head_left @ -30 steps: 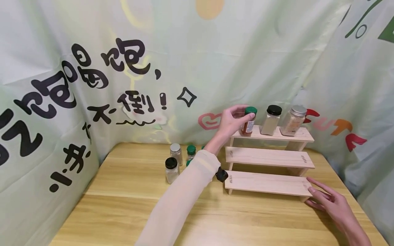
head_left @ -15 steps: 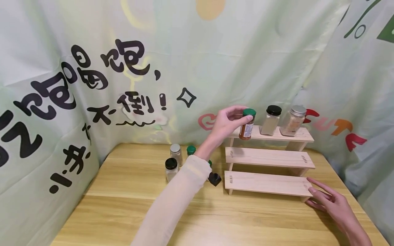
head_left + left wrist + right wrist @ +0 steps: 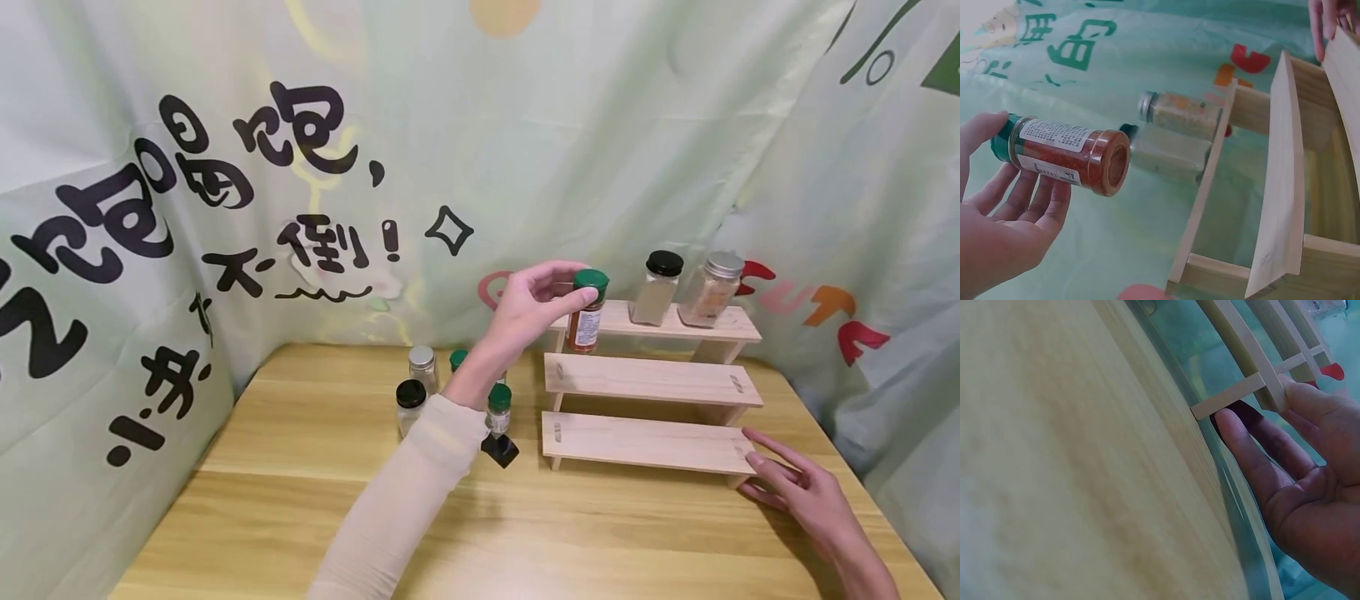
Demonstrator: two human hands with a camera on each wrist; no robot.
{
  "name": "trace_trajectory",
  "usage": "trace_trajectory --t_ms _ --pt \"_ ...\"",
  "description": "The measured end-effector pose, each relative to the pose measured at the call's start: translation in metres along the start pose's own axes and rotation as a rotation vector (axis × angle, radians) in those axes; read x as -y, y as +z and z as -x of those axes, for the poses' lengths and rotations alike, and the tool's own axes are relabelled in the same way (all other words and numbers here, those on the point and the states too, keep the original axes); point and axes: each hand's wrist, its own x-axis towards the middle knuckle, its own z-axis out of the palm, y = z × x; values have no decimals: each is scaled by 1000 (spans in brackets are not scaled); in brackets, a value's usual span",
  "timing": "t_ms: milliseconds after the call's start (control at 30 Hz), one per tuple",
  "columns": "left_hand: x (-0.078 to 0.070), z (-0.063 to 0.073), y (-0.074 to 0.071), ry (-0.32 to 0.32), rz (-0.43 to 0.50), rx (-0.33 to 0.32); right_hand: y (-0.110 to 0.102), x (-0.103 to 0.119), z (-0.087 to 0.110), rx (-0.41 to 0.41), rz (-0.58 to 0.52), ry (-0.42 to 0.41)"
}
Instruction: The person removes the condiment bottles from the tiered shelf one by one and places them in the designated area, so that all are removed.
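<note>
My left hand pinches a spice jar by its green lid, thumb on the near side. Red-orange powder and a white label show on the jar in the left wrist view. It hangs upright in the air by the left end of the top tier of a three-tier wooden shelf rack. My right hand holds the right end of the lowest tier; in the right wrist view its fingers lie about the board's end and leg.
A black-lidded jar and a silver-lidded jar stand on the top tier. Left of the rack, several more jars stand on the wooden table, among them a silver-lidded one and a green-lidded one. A printed curtain hangs behind.
My left hand has lifted the spice jar off the top tier's left end and drawn it left and nearer. My right hand has stayed at the lowest tier.
</note>
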Motion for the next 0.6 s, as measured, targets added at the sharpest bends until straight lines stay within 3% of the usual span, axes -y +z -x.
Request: trace_trajectory --t_ms 300,500,600 --pt "-11 21 -6 36 63 19 4 0 -1 2 3 -3" --pt "-19 31 -8 66 51 16 2 -1 -1 -2 -10 -7" --pt "-20 38 -9 52 46 9 1 -2 -1 0 -16 -7"
